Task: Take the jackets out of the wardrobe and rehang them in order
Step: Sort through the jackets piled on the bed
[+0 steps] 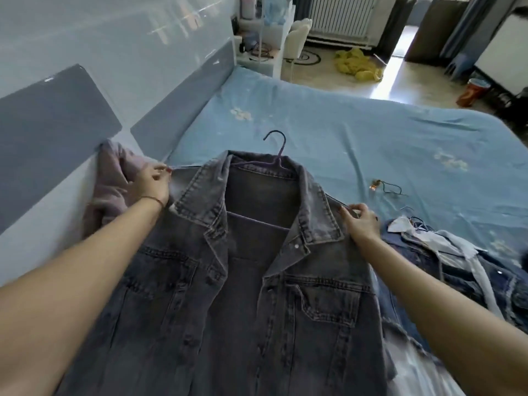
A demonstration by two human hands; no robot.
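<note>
1. At nine o'clock a pinkish garment (114,181) lies bunched against the bed's padded side panel (54,130); it looks set aside, out of the working space.
2. The left hand (151,182) pinches the shoulder seam of the grey denim jacket (228,295) at about ten o'clock; the grip seems meant to draw the cloth square over the hanger's end.
3. The jacket lies face up at the centre and towards six o'clock, collar open on the blue bedsheet (343,132); the purple hanger (278,151) sits inside it, hook pointing to twelve o'clock and crossbar showing through the open front; so this jacket is out of the wardrobe and, I judge, nearly hung.
4. The right hand (361,222) grasps the opposite shoulder at about two o'clock, fingers curled on the seam; both hands together would keep the hanger centred.
5. At three to four o'clock blue denim clothes (445,252) lie heaped just beside the jacket, probably waiting their turn; a small corded trinket (383,187) rests farther up the sheet.
</note>
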